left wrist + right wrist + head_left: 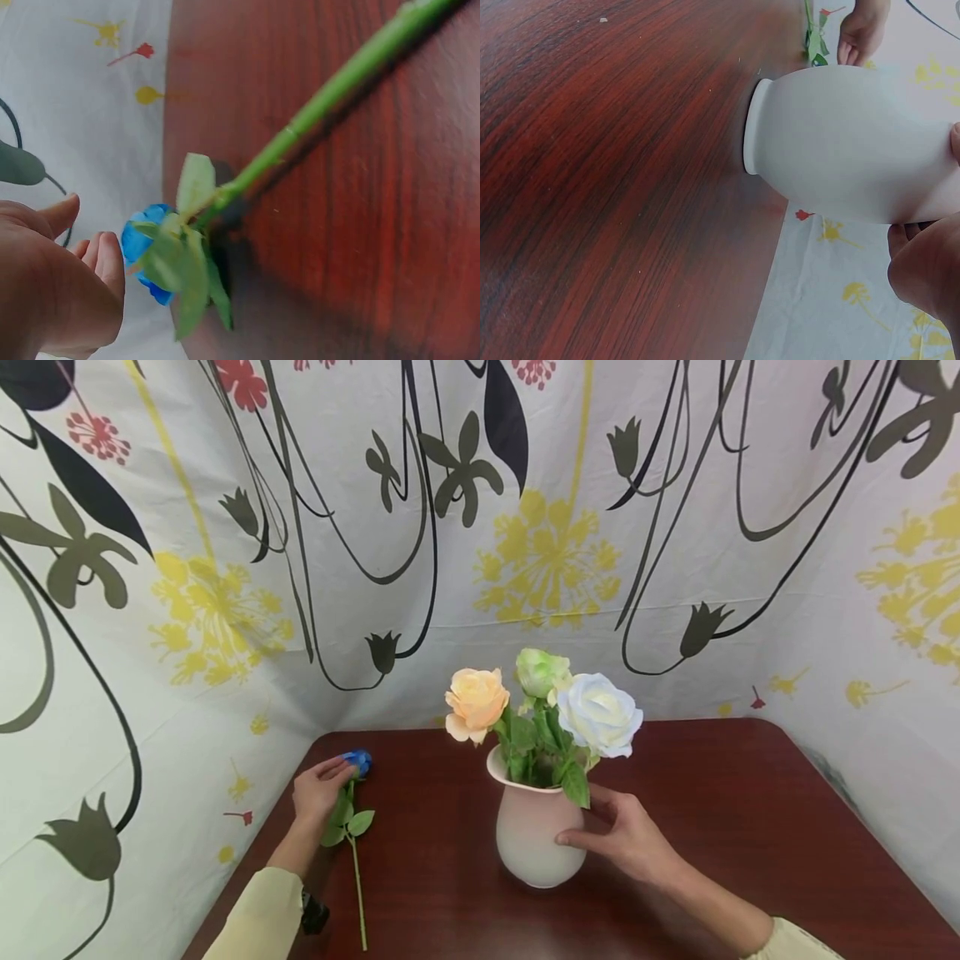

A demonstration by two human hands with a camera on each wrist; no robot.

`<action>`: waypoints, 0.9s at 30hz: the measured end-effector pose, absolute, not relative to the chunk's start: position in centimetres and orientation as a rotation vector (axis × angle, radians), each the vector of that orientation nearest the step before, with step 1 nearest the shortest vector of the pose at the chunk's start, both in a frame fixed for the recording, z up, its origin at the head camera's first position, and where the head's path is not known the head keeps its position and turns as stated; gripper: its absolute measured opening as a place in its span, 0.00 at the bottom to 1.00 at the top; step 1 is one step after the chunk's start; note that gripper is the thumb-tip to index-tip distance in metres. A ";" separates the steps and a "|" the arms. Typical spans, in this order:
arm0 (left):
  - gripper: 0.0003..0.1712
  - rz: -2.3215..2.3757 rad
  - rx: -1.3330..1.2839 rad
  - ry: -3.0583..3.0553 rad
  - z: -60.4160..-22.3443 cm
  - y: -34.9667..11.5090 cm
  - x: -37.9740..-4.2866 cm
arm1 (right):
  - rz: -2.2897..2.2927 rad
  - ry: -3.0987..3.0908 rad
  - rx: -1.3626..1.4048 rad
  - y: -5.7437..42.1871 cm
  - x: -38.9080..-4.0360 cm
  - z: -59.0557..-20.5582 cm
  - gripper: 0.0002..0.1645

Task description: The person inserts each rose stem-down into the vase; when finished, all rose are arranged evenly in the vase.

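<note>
At the left of the head view, a blue rose (358, 763) with a long green stem lies on the table. My left hand (318, 792) is at its bloom, fingertips right by the blue petals. The left wrist view shows thumb and fingers of that hand (71, 281) apart, beside the rose (139, 244). A pale pink-white vase (534, 835) stands upright, holding a peach rose (477, 703), a green rose (542, 672) and a pale blue rose (600, 714). My right hand (630, 839) grips the vase's right side, thumb in front, fingers partly hidden behind.
The dark red-brown table (427, 852) has rounded far corners. A white cloth (465, 568) printed with flowers hangs behind it and along both sides. A dark object (313, 913) shows at my left wrist.
</note>
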State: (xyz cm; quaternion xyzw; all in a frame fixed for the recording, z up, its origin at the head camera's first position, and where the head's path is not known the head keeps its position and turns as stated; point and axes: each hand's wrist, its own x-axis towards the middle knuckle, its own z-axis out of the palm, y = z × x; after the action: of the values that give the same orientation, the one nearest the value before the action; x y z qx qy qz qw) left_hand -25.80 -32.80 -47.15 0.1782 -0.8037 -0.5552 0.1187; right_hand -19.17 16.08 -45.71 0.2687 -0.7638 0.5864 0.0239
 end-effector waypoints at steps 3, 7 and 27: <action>0.29 -1.531 0.525 -2.408 -48.0 -33.1 -26.0 | 1.807 -2.362 0.830 16.1 -19.2 -45.7 0.37; 0.27 -1.402 0.518 -2.475 -49.1 -33.6 -26.2 | 1.810 -2.356 0.835 16.1 -19.2 -45.7 0.36; 0.21 -1.109 0.554 -2.595 -51.6 -34.0 -26.5 | 1.820 -2.321 0.864 16.0 -19.2 -45.9 0.35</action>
State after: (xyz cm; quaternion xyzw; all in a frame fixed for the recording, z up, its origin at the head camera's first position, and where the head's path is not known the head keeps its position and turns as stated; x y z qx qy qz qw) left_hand -26.50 -34.04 -51.60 0.1910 -0.8944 -0.3821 0.1327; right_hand -19.23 15.99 -45.85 0.2809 -0.7547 0.5919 0.0341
